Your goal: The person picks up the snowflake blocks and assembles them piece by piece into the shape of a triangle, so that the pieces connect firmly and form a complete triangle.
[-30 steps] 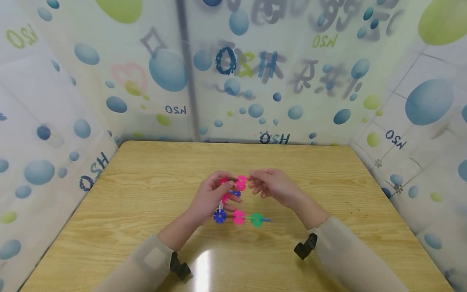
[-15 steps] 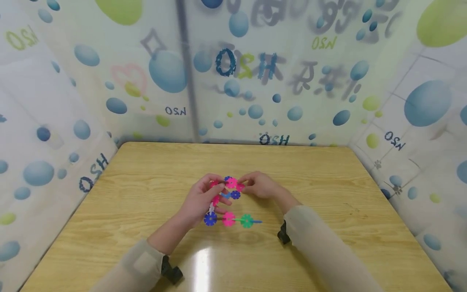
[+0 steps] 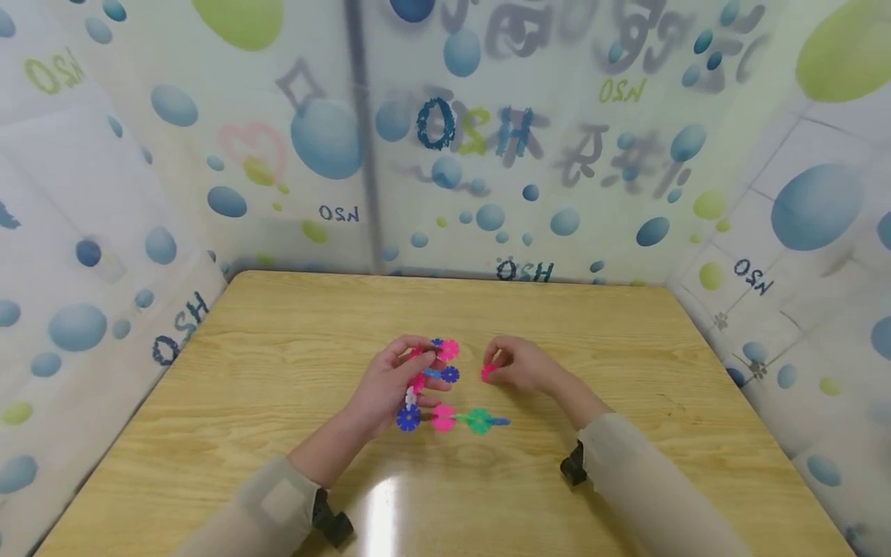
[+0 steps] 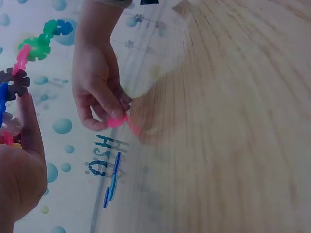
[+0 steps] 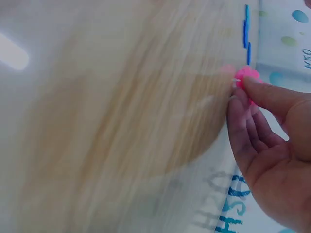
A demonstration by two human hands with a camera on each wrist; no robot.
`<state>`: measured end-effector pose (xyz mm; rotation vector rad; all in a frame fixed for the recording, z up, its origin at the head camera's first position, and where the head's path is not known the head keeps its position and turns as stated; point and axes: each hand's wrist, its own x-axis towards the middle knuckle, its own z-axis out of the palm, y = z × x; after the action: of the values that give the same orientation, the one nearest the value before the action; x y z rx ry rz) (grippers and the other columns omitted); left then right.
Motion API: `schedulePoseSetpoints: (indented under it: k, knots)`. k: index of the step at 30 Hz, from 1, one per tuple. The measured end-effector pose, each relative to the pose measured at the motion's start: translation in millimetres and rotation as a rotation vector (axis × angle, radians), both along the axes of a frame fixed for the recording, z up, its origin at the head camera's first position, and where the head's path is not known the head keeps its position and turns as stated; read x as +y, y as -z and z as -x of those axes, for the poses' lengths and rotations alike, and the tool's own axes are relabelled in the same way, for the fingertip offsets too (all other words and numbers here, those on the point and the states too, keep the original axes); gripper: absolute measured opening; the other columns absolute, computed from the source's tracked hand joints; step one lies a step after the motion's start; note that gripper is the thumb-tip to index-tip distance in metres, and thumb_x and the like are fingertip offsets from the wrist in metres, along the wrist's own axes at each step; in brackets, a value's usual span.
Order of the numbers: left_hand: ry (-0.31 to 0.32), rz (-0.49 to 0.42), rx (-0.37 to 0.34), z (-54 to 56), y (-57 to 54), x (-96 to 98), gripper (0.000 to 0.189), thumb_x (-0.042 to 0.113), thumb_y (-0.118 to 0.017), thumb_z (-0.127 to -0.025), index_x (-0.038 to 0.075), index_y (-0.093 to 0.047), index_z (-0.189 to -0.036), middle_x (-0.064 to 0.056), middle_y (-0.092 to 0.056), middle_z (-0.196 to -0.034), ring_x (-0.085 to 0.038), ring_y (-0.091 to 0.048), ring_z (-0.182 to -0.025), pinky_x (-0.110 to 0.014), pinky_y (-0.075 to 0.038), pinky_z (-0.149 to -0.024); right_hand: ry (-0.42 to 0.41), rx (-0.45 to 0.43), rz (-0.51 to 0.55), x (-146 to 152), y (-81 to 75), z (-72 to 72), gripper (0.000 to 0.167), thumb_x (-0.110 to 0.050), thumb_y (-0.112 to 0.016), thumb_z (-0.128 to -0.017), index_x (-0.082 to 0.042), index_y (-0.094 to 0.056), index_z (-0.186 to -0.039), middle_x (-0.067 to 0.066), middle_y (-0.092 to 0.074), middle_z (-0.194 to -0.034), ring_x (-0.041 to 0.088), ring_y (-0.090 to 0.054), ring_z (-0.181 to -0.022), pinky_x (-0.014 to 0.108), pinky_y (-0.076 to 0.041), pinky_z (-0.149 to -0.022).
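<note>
My left hand (image 3: pixel 390 379) grips a bent chain of interlocking plastic snowflake discs by its upper part, thumb over the discs. Along the chain's lower arm run a dark blue disc (image 3: pixel 408 418), a pink disc (image 3: pixel 443 418), a green disc (image 3: pixel 479 421) and a blue disc seen edge-on (image 3: pixel 500 422). Another pink disc (image 3: pixel 448 350) sticks out past the left fingertips, and a blue disc (image 3: pixel 450 374) shows just below it. To the right, my right hand (image 3: pixel 522 365) pinches a single pink snowflake disc (image 5: pixel 247 75) between thumb and fingers, apart from the chain.
Both hands are over the middle of a wooden table (image 3: pixel 292 309). A printed curtain (image 3: pixel 487 178) with bubbles and lettering stands along its far edge, with similar walls at both sides. Blue pieces (image 4: pixel 112 180) appear edge-on in both wrist views.
The right hand came left to the chain's upper end, then drew back to the right with a pink disc between its fingers. The left hand still holds the chain, shifted slightly.
</note>
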<state>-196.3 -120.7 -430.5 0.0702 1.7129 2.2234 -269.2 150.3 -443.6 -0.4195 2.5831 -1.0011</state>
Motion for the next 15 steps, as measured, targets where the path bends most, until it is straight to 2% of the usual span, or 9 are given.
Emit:
schedulePoseSetpoints:
  k: [3, 6, 9, 12, 15]
  knots:
    - [-0.013, -0.011, -0.018, 0.3, 1.0, 1.9, 0.020, 0.022, -0.058, -0.116, 0.013, -0.059, -0.133, -0.017, -0.069, -0.135, -0.024, -0.082, -0.092, -0.037, -0.070, -0.072, 0.029, 0.034, 0.077, 10, -4.2, -10.9, 0.010, -0.015, -0.078, -0.103, -0.015, -0.072, -0.112, 0.004, -0.074, -0.102, 0.019, -0.066, -0.089, 0.031, -0.056, -0.076]
    - [-0.018, -0.008, -0.016, 0.3, 1.3, 4.6, 0.017, 0.021, -0.059, -0.115, 0.014, -0.058, -0.131, -0.013, -0.069, -0.133, -0.022, -0.081, -0.090, -0.036, -0.070, -0.070, 0.065, 0.078, 0.216, 15, -12.8, -25.7, 0.013, -0.018, -0.075, -0.105, -0.012, -0.074, -0.116, 0.006, -0.078, -0.106, 0.025, -0.073, -0.094, 0.040, -0.064, -0.082]
    - [-0.022, 0.002, 0.002, -0.3, 1.3, 7.8, 0.015, 0.019, -0.061, -0.114, 0.014, -0.059, -0.128, -0.010, -0.069, -0.126, -0.020, -0.080, -0.089, -0.034, -0.070, -0.067, 0.083, 0.099, 0.385, 13, -22.0, -41.4, 0.016, -0.022, -0.076, -0.106, -0.011, -0.076, -0.118, 0.008, -0.081, -0.111, 0.034, -0.078, -0.104, 0.048, -0.067, -0.094]
    - [-0.013, 0.010, 0.027, -1.3, 1.4, 11.2, 0.015, 0.019, -0.063, -0.113, 0.014, -0.061, -0.127, -0.007, -0.069, -0.122, -0.018, -0.079, -0.088, -0.034, -0.069, -0.067, 0.074, 0.121, 0.514, 7, -27.7, -53.2, 0.016, -0.022, -0.078, -0.105, -0.010, -0.077, -0.117, 0.010, -0.083, -0.115, 0.036, -0.079, -0.108, 0.042, -0.068, -0.098]
    - [-0.004, 0.012, 0.042, -2.4, 1.3, 14.6, 0.019, 0.019, -0.065, -0.112, 0.012, -0.063, -0.130, -0.007, -0.069, -0.120, -0.017, -0.079, -0.087, -0.033, -0.069, -0.066, 0.066, 0.144, 0.587, 3, -30.2, -60.4, 0.015, -0.018, -0.078, -0.104, -0.009, -0.077, -0.116, 0.013, -0.082, -0.116, 0.029, -0.081, -0.104, 0.039, -0.069, -0.095]
